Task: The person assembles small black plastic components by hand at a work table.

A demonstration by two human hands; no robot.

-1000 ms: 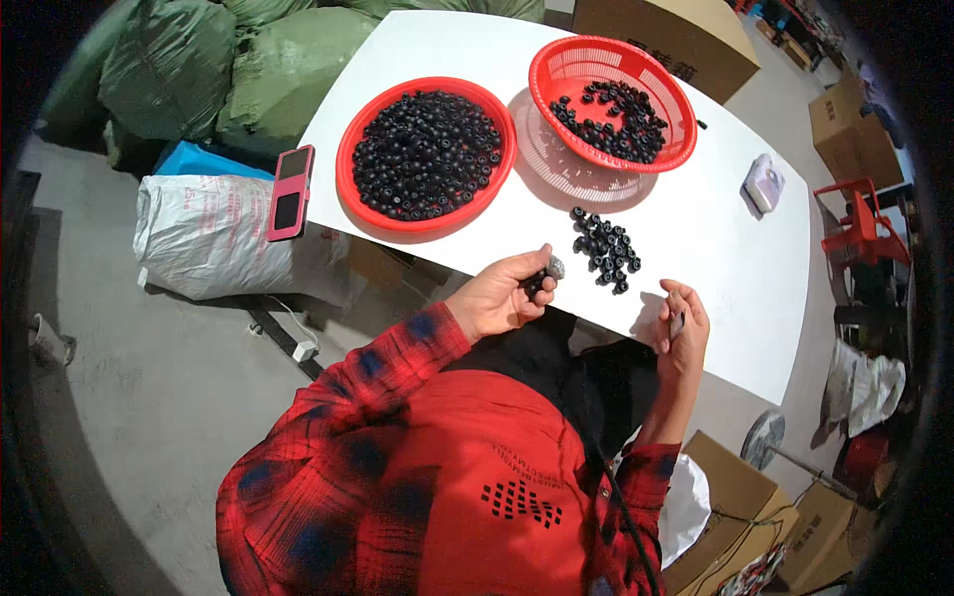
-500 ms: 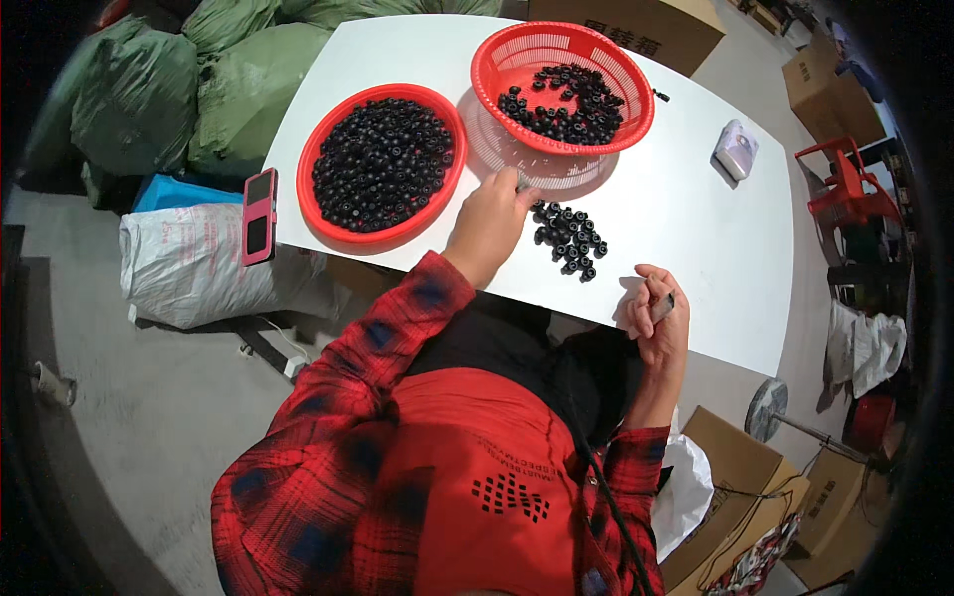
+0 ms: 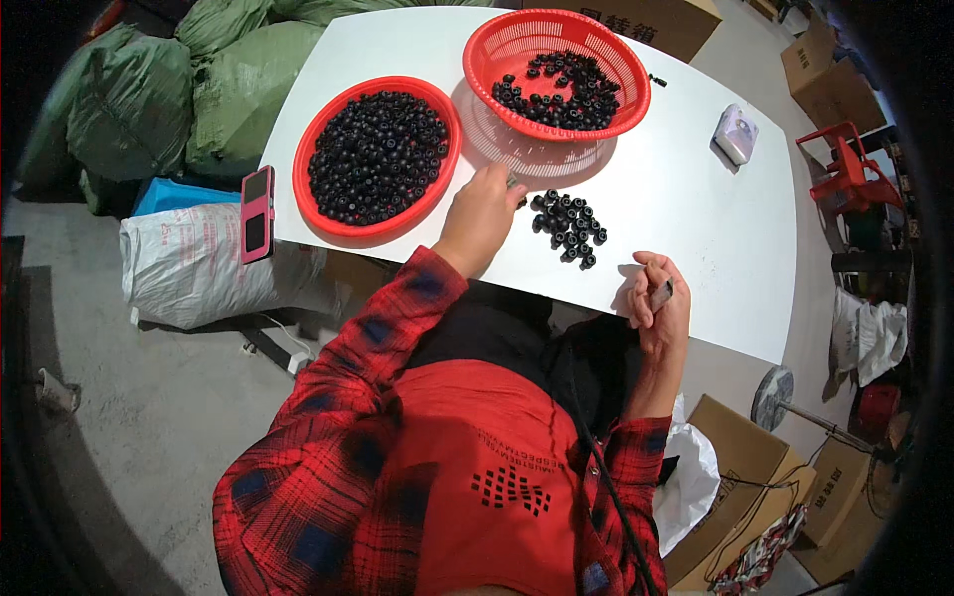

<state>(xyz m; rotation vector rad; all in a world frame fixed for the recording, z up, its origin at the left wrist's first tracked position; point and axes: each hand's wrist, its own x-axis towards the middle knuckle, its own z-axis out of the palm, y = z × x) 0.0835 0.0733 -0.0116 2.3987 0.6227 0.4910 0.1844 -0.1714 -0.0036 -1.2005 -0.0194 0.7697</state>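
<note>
My left hand [image 3: 480, 221] is at the table's near side, between a round red basin [image 3: 303, 194] and a small loose pile of black ring-like pieces [image 3: 570, 230]. Its fingers are pinched, a greyish patch shows at a fingertip, and a dark bit touches the tips; what they hold is too small to name. My right hand [image 3: 656, 296] rests palm up at the near edge, right of the pile, fingers curled. A small grey item [image 3: 662, 294], perhaps a wrap on a finger, shows there. Many similar black pieces [image 3: 378, 159] fill the basin.
A red slotted basket [image 3: 556, 30] with more black pieces stands tilted at the back of the white table [image 3: 715, 248]. A pale packet [image 3: 735, 134] lies at the right, a pink phone case [image 3: 257, 214] at the left edge. Green sacks [image 3: 129, 109] and cartons [image 3: 735, 477] surround the table.
The view has shifted slightly, moving the table things up in the picture. My left hand has drawn a little toward me and left of the pile. My right hand has hardly moved.
</note>
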